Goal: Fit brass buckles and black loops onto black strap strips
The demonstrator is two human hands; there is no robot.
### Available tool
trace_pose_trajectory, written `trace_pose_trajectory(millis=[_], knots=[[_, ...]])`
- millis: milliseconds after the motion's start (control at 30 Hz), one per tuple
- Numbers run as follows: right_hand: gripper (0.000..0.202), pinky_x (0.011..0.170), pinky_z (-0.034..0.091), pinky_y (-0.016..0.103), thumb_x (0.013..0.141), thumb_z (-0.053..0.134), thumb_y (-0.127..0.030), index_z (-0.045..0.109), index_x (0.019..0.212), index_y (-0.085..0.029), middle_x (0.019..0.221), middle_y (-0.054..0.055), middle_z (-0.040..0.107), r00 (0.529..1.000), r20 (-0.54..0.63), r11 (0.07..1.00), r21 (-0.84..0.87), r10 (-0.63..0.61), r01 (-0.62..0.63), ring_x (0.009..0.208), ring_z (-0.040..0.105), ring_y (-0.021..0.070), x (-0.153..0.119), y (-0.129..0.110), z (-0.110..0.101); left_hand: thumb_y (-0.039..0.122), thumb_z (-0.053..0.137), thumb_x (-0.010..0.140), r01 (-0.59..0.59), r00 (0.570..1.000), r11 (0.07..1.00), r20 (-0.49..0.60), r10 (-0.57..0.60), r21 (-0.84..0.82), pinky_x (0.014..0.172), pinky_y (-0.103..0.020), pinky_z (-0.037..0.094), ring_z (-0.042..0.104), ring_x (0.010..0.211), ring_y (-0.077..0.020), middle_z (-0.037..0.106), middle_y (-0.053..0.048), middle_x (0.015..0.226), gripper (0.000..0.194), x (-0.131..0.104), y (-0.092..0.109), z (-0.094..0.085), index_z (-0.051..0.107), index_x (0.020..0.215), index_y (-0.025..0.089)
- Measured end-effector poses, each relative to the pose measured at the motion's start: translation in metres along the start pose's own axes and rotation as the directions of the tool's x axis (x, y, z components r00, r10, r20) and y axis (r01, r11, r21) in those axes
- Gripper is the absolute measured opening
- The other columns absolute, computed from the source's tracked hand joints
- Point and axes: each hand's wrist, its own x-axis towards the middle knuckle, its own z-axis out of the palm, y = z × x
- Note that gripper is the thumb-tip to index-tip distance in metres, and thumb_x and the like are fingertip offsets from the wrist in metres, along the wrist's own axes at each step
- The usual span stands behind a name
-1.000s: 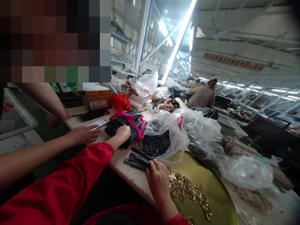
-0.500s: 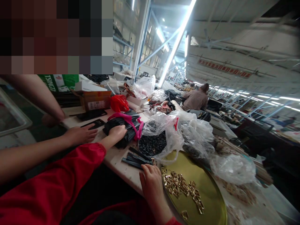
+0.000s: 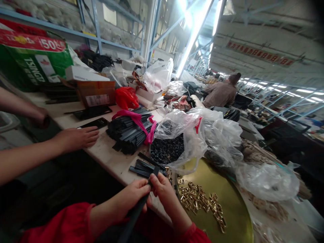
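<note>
A dark flat strap (image 3: 138,212) runs down toward my lap, pinched near its upper end between both hands. My left hand (image 3: 133,195) is closed on it from the left, and my right hand (image 3: 163,189) grips it by the tip. Just beyond my fingers, several short black strips (image 3: 143,168) lie at the table edge. To the right, a round gold tray (image 3: 227,189) bears a heap of small gold metal buckles (image 3: 194,197). Farther back lies a thick bundle of black straps (image 3: 131,130) tied with a pink band (image 3: 138,118).
An open plastic bag of small black pieces (image 3: 168,148) stands behind the strips. Another person's hand (image 3: 78,136) rests on the table beside a phone (image 3: 95,124). A cardboard box (image 3: 96,94) and red bag (image 3: 126,98) stand behind; crumpled plastic bags (image 3: 265,182) lie at right.
My left hand has left the tied bundle and come to my right hand, and a dark strap is now between them. The view has shifted; the other person's hand lies flat by the phone.
</note>
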Motion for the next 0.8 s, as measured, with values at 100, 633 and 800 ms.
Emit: trace_pose_trajectory(millis=[100,633,800], knots=[[0.032,0.056,0.041,0.026,0.089,0.033,-0.035,0.057,0.081,-0.016,0.067,0.003,0.058,0.988,-0.126,0.933,-0.358,-0.091,0.04,0.061,0.054,0.0158,0.03,0.012,-0.031,0.041,0.043,0.077,0.0,0.997,1.0,-0.071,0.0,-0.009,0.036,-0.014,0.026,0.045,0.038,-0.0052,0.059,0.003,0.058,0.027,0.018,0.011,-0.001,0.044,0.087,0.016],[0.01,0.069,0.034,0.028,0.069,0.06,-0.011,0.054,0.068,-0.019,0.08,0.004,0.053,0.992,-0.095,0.874,-0.484,-0.086,0.029,0.078,0.051,0.0183,0.112,0.041,-0.076,0.029,0.046,0.072,0.047,0.988,0.993,-0.142,-0.062,-0.106,0.044,-0.017,0.035,0.049,0.048,-0.0077,0.054,0.004,0.062,0.026,0.046,0.021,-0.01,0.048,0.094,0.015],[0.025,0.056,0.04,0.026,0.078,0.053,-0.043,0.051,0.069,-0.019,0.064,0.0,0.055,0.996,-0.089,0.98,-0.2,0.004,-0.022,0.059,0.051,0.0145,0.07,0.028,-0.069,0.047,0.044,0.077,-0.074,0.985,0.997,-0.153,0.076,0.017,0.041,-0.018,0.023,0.029,0.045,-0.0063,0.032,0.009,0.055,0.04,0.038,0.024,-0.011,0.052,0.096,0.014]])
